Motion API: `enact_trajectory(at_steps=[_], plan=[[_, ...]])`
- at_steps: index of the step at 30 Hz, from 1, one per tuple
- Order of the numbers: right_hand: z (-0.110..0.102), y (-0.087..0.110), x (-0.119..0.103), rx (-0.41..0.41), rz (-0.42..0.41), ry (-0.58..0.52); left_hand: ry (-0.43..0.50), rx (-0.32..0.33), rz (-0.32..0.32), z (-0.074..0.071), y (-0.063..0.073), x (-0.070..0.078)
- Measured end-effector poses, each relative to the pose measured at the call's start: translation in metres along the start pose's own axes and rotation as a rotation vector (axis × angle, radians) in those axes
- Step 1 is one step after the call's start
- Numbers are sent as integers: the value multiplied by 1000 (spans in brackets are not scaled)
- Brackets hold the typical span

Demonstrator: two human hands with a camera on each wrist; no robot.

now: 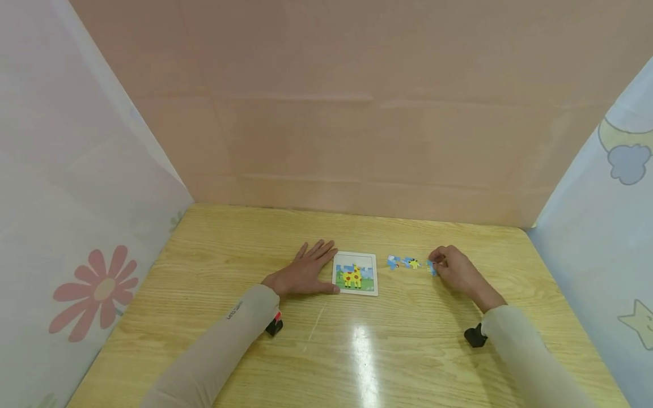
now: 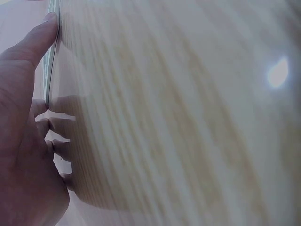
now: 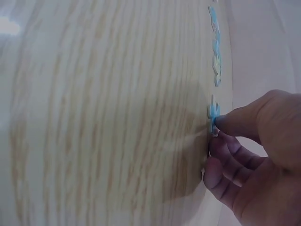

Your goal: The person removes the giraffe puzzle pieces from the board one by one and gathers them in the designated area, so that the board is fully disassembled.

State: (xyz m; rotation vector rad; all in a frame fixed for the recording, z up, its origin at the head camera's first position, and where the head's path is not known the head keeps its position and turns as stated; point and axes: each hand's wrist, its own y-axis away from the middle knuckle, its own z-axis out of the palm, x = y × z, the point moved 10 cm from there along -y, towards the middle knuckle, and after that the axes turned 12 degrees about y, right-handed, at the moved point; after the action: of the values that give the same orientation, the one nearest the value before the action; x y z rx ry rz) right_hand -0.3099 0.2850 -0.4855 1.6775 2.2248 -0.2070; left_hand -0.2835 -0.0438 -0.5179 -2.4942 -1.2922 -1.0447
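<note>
A white-framed jigsaw puzzle board (image 1: 355, 290) lies flat on the wooden table, showing a yellow giraffe with red spots; its top strip is bare white. My left hand (image 1: 306, 272) lies spread at the board's left side, thumb at the lower left corner and fingertips near the upper left. To the right, my right hand (image 1: 454, 269) pinches a blue jigsaw piece (image 3: 214, 113) between thumb and fingers, close over the tabletop. Between board and right hand lie a blue and white jigsaw piece (image 1: 393, 261) and a yellow and blue jigsaw piece (image 1: 412, 263).
The wooden table (image 1: 285, 362) carries a bright light reflection toward its front. A plain tan backdrop (image 1: 357, 141) rises behind it. Printed curtains with a pink flower (image 1: 104, 286) and a star (image 1: 640, 323) stand along the left and right sides.
</note>
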Motion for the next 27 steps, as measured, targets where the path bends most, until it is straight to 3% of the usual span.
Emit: enact_trajectory(at_steps=[5,12,21,27], plan=[[-4,1,-14,28,-10,-3,-5,0,2,0,0,0],[-1,-10,-59,37,-58,-54,-18,12,5,0,0,0],[20,-23,-105,12,-96,-82,-6,8,11,0,0,3],[40,-28,-126,-50,-117,-81,1,5,-2,0,0,2]])
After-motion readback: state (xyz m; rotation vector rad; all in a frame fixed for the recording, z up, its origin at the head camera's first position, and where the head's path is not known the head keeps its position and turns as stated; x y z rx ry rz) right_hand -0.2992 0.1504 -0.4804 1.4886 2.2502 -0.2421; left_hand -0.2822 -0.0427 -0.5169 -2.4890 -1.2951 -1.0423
